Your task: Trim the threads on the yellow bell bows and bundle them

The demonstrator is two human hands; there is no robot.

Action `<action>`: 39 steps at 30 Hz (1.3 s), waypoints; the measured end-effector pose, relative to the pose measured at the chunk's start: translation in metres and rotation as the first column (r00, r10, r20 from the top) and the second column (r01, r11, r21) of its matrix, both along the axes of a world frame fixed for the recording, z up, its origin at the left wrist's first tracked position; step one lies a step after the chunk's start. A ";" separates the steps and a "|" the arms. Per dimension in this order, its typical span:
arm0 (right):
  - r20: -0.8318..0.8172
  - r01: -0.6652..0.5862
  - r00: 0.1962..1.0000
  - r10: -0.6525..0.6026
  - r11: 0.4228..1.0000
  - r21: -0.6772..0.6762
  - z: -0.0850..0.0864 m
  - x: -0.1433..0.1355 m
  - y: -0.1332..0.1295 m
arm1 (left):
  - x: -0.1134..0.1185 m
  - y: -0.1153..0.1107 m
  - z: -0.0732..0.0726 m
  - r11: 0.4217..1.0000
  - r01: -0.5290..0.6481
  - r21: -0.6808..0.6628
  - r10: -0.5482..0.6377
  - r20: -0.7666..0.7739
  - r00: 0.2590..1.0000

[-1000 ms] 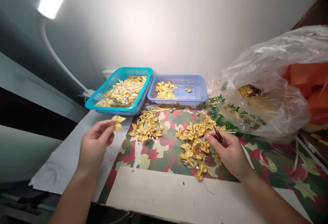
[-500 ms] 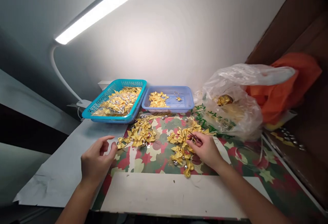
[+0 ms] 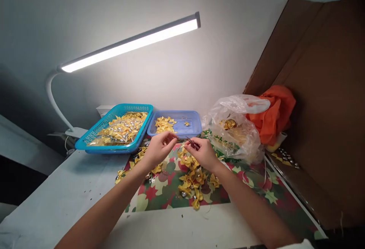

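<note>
My right hand [image 3: 203,152] grips dark tweezers [image 3: 192,143], their tips pointing left, above a pile of gold ribbon bows with silver beads [image 3: 194,178]. Close to its left, my left hand [image 3: 162,146] is by the front edge of the blue-violet basket [image 3: 196,123]. Its thumb and fingers are curled towards each other, and whatever lies between them is too small to name. A second group of gold bows [image 3: 155,169] lies partly hidden beneath my left wrist and forearm.
A turquoise basket [image 3: 82,142] of bagged gold pieces stands at the left, under a lit lamp [image 3: 131,45]. To the right are a clear plastic bag [image 3: 248,142], orange cloth [image 3: 273,108] and cardboard [image 3: 322,89]. Pale paper [image 3: 176,226] lies in front.
My left hand has moved right and forward, from the left bows to beside my right hand. My right hand has shifted towards the basket with the tweezers. The view has tilted up, showing the lamp's end.
</note>
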State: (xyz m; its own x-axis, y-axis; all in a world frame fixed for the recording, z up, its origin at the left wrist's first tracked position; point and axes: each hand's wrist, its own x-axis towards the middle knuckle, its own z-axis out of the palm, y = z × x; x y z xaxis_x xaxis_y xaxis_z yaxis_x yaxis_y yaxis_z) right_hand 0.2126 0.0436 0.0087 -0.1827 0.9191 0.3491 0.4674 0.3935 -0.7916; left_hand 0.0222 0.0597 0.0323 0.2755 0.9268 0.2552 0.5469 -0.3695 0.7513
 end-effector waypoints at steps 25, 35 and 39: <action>-0.578 -0.129 0.816 0.026 0.982 -0.138 0.044 -0.007 -0.004 | 0.023 -0.014 0.021 0.826 0.413 -0.383 -0.071 0.657 0.751; -0.449 -0.064 0.893 0.000 0.990 -0.127 0.061 0.025 -0.007 | 0.020 -0.017 0.021 0.855 0.345 -0.388 -0.012 0.649 0.761; -0.328 -0.132 0.941 0.080 0.981 -0.140 0.062 0.026 -0.010 | 0.021 -0.020 0.025 0.885 0.301 -0.355 -0.020 0.618 0.786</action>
State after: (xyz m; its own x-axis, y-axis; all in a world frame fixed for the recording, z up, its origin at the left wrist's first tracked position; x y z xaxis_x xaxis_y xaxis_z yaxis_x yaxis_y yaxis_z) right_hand 0.2383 0.0332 0.0712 -0.1848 0.9486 0.2569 0.1420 0.2844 -0.9481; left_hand 0.0432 0.0400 0.0572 0.3580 0.9335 0.0206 -0.0874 0.0115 0.9961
